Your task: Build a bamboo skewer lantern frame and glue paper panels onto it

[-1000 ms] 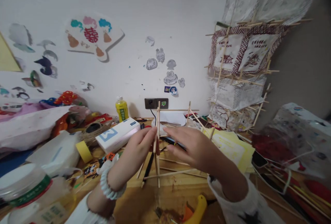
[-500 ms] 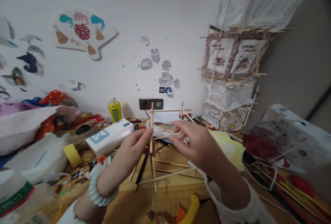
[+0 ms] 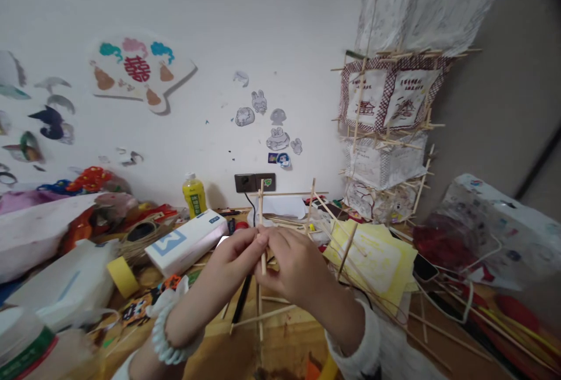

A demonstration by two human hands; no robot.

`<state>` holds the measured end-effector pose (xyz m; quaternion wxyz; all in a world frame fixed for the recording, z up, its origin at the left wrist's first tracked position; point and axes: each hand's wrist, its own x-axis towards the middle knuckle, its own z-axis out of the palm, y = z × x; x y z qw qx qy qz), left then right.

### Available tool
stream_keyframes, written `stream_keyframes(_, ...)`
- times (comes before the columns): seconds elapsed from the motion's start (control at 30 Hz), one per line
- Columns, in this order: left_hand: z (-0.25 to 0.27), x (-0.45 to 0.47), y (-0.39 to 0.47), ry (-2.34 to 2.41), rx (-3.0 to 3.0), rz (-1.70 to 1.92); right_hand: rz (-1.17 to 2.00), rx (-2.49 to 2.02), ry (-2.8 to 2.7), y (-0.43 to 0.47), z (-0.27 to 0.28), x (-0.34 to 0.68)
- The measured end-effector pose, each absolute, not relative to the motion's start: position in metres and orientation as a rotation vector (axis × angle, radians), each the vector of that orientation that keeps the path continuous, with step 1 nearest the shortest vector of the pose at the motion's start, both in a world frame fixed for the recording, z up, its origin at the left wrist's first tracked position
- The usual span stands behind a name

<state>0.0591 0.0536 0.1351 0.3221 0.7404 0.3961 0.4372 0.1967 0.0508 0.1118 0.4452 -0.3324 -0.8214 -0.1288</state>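
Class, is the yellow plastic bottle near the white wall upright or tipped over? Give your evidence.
Upright: the yellow plastic bottle shows its small white cap at the top, above its body.

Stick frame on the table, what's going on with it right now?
A person is handling the stick frame with two bare hands. The left hand grips one of its upright sticks, and the right hand meets it there, though its exact grip is hidden. The frame stands over the wooden table, with a white box to the left and yellow sheets to the right.
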Motion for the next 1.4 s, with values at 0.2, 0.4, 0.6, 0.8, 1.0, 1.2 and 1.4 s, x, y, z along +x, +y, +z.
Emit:
stream_keyframes(0.2,0.134,0.061,0.055,1.137,1.945,1.148,-0.421,-0.895,-2.065,0.054,0.109,0.192)
stream_keyframes(0.4,0.146,0.063,0.046,1.145,1.970,1.191,-0.494,-0.856,-2.055,0.052,0.108,0.184)
stream_keyframes(0.6,0.137,0.063,0.051,1.171,1.915,1.226,-0.481,-0.885,-2.016,0.051,0.105,0.180)
stream_keyframes(0.8,0.130,0.063,0.057,1.183,1.878,1.217,-0.409,-0.897,-2.050,0.051,0.106,0.182)
stream_keyframes(1.0,0.134,0.062,0.051,1.219,1.950,1.254,-0.479,-0.842,-2.041,0.051,0.105,0.181)
stream_keyframes(1.2,0.141,0.065,0.046,1.278,1.934,1.281,-0.486,-0.823,-2.053,0.051,0.105,0.181)
stream_keyframes(1.4,0.137,0.064,0.051,1.232,1.875,1.216,-0.245,-0.827,-2.055,0.053,0.107,0.189)
